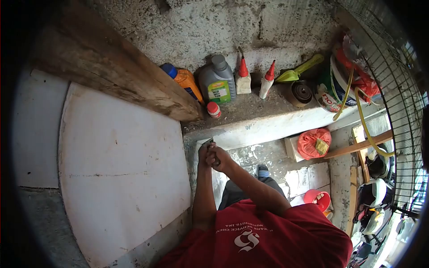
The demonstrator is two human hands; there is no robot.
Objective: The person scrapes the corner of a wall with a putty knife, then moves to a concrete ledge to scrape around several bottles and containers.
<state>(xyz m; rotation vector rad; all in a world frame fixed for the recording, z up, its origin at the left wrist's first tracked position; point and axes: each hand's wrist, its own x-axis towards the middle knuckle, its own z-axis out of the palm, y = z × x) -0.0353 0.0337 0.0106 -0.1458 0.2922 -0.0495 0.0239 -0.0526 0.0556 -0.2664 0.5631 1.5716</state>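
Observation:
My left hand (204,154) and my right hand (220,159) are closed together in front of me, in the corner beside the low white ledge wall. Between them is a scraper-like hand tool with a flat greyish end (208,141) pointing up toward the wall. Its dark rounded handle end (216,162) shows beneath my right fingers. My left fingers are partly hidden, and they wrap around the tool from the left side. The tool's end is close to the wall; contact is hard to make out.
Along the ledge (241,115) stand a grey oil bottle (217,80), an orange bottle (184,82), two red-tipped white bottles, a red-capped jar (214,110), a green scoop (292,75) and a bucket (328,89). A wooden beam (120,67) slants at left; wire mesh (393,89) is at right.

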